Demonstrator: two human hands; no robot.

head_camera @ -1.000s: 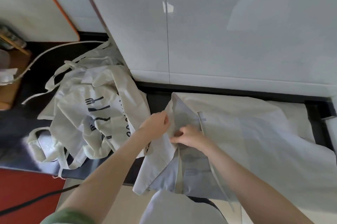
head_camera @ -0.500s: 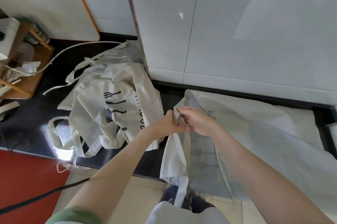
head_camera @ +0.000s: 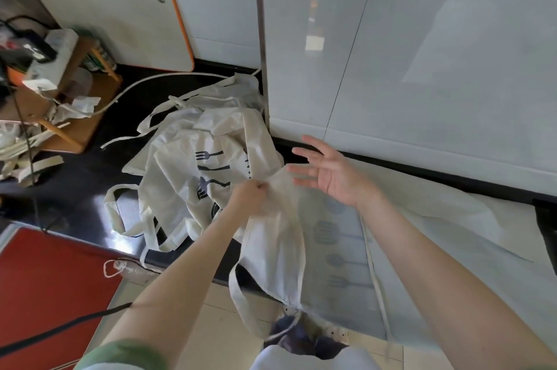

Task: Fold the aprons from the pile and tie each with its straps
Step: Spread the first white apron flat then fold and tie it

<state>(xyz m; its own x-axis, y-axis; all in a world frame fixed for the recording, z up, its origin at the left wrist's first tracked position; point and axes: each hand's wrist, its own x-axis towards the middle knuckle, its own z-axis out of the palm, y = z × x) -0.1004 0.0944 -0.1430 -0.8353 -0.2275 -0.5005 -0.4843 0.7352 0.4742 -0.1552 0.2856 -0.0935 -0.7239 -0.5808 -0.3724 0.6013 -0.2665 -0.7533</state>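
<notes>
Cream cloth apron [head_camera: 275, 249] is spread on the glossy black counter [head_camera: 78, 182], with its near edge draped over the front. Its far-left corner is pinched by the left hand [head_camera: 249, 197]. The right hand [head_camera: 331, 176] is held above the cloth just right of that corner, fingers splayed wide. A crumpled pile of cutlery-printed aprons [head_camera: 187, 176] is seen to the left.
</notes>
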